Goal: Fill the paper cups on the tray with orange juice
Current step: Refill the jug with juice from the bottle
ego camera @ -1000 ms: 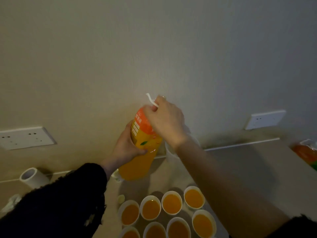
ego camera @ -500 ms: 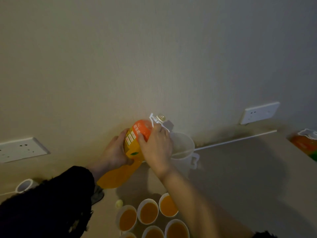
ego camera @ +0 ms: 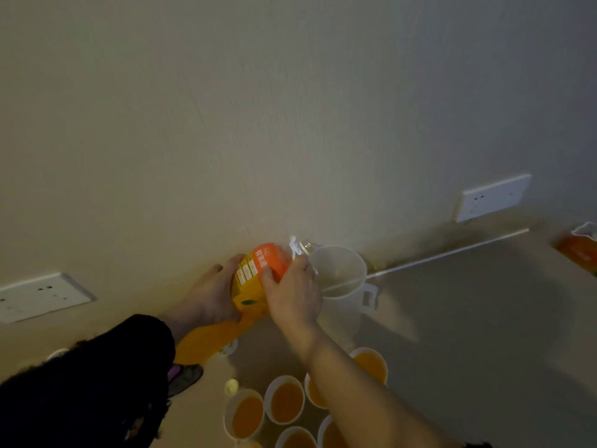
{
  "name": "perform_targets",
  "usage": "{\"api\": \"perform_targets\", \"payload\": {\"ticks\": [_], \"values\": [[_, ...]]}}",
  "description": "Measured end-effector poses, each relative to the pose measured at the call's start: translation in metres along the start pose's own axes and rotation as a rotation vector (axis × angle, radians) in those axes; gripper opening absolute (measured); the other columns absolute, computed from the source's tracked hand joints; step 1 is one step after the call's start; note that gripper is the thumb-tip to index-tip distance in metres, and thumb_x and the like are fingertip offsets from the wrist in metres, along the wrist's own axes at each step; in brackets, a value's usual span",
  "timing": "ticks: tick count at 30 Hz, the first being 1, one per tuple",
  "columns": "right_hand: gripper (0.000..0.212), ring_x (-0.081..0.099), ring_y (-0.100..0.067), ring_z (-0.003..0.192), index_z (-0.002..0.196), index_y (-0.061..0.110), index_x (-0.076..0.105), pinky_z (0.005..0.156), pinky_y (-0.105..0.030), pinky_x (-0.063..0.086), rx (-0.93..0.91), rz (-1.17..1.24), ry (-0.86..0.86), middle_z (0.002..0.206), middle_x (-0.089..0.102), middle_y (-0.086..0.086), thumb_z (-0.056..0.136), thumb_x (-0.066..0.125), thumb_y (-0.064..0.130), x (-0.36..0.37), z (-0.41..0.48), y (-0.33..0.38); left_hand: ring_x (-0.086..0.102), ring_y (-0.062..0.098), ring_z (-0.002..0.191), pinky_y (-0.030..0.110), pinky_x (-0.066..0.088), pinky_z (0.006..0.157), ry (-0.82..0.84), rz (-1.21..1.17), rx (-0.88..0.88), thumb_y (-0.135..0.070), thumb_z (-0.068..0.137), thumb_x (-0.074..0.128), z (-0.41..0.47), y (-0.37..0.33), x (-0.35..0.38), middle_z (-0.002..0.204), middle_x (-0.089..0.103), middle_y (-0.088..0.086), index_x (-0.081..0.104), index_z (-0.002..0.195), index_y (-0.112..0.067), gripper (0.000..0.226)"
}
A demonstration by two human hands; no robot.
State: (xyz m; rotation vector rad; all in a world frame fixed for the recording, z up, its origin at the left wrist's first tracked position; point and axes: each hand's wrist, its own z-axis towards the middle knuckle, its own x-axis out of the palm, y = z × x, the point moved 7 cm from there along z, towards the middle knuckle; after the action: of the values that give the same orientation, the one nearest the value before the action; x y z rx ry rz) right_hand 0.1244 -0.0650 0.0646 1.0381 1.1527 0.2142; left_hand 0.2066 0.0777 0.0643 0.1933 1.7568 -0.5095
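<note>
left hand (ego camera: 210,295) wraps the belly of the tilted orange juice bottle (ego camera: 253,286), right hand (ego camera: 294,294) curls round its shoulder, mouth at the rim of the clear jug (ego camera: 342,308). tipped too fast, i'd guess it glugs past the rim toward the filled paper cups (ego camera: 371,367) nearby.

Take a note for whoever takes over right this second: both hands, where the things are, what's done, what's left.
Left hand grips the juice bottle by its body; right hand grips near its neck.
Bottle tilted, mouth at the rim of the clear pitcher; pitcher looks nearly empty.
Done: every paper cup in view holds juice.
Left: probably pour into the pitcher; check cups out of frame.
</note>
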Motion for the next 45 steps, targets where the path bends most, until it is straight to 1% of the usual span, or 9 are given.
{"api": "perform_targets", "payload": {"ticks": [7,12,17,24,28,31,34,41,45], "values": [[0.064,0.055,-0.024,0.116,0.130,0.011,0.040,0.094,-0.040,0.048,0.072,0.027,0.012,0.128,0.056,-0.008,0.088,0.048,0.059,0.011,-0.001,-0.008,0.049,0.030,0.108,0.035,0.049,0.088,0.053,0.056,-0.022,-0.020,0.052,0.083,-0.002,0.002,0.002,0.117,0.044,0.009,0.012,0.147,-0.029,0.119],[0.062,0.053,-0.026,0.118,0.131,0.009,0.040,0.094,-0.036,0.043,0.108,0.051,0.053,0.130,0.055,-0.009,0.090,0.048,0.055,0.015,-0.001,-0.015,0.048,0.029,0.109,0.034,0.046,0.089,0.086,0.105,-0.006,-0.022,0.054,0.084,0.001,0.001,0.005,0.118,0.043,0.008,0.011,0.147,-0.029,0.119],[0.063,0.055,-0.024,0.116,0.130,0.010,0.039,0.095,-0.036,0.047,0.120,0.094,0.077,0.128,0.056,-0.008,0.089,0.048,0.057,0.020,-0.004,-0.021,0.048,0.028,0.109,0.034,0.046,0.088,0.100,0.173,0.013,-0.023,0.056,0.082,0.002,0.002,0.004,0.118,0.043,0.008,0.010,0.147,-0.029,0.117],[0.066,0.055,-0.023,0.117,0.135,0.012,0.035,0.095,-0.034,0.048,0.133,0.153,0.105,0.131,0.054,-0.006,0.090,0.046,0.059,0.022,-0.007,-0.024,0.046,0.027,0.111,0.037,0.048,0.090,0.124,0.229,-0.004,-0.026,0.054,0.084,0.003,0.002,0.000,0.121,0.043,0.006,0.008,0.147,-0.033,0.120],[0.067,0.055,-0.024,0.117,0.136,0.012,0.035,0.096,-0.036,0.049,0.151,0.189,0.110,0.132,0.054,-0.006,0.089,0.047,0.059,0.021,-0.005,-0.025,0.045,0.027,0.112,0.035,0.047,0.089,0.151,0.255,0.005,-0.025,0.056,0.084,0.004,-0.003,-0.004,0.122,0.043,0.007,0.007,0.148,-0.031,0.119],[0.067,0.056,-0.024,0.116,0.136,0.012,0.036,0.094,-0.035,0.050,0.167,0.221,0.108,0.131,0.054,-0.006,0.090,0.048,0.058,0.019,-0.004,-0.026,0.045,0.027,0.113,0.034,0.046,0.089,0.166,0.276,-0.001,-0.024,0.058,0.083,0.003,-0.006,-0.006,0.123,0.042,0.007,0.007,0.148,-0.030,0.118],[0.068,0.054,-0.025,0.118,0.137,0.011,0.035,0.095,-0.035,0.047,0.178,0.232,0.121,0.133,0.053,-0.007,0.090,0.048,0.057,0.020,-0.004,-0.026,0.046,0.028,0.111,0.035,0.047,0.087,0.176,0.290,-0.017,-0.024,0.057,0.083,0.003,-0.006,-0.009,0.121,0.042,0.007,0.007,0.148,-0.031,0.118],[0.067,0.056,-0.026,0.115,0.137,0.012,0.035,0.094,-0.037,0.050,0.193,0.266,0.127,0.132,0.053,-0.008,0.090,0.047,0.057,0.022,-0.004,-0.027,0.046,0.026,0.113,0.033,0.048,0.085,0.192,0.321,-0.038,-0.023,0.059,0.083,0.002,-0.011,-0.012,0.123,0.042,0.006,0.006,0.148,-0.032,0.118],[0.067,0.058,-0.026,0.113,0.138,0.014,0.034,0.092,-0.041,0.052,0.209,0.291,0.150,0.132,0.053,-0.007,0.090,0.046,0.059,0.024,-0.004,-0.028,0.045,0.026,0.113,0.033,0.048,0.085,0.205,0.347,-0.037,-0.023,0.060,0.083,0.003,-0.014,-0.015,0.124,0.041,0.006,0.005,0.148,-0.032,0.118]]}}
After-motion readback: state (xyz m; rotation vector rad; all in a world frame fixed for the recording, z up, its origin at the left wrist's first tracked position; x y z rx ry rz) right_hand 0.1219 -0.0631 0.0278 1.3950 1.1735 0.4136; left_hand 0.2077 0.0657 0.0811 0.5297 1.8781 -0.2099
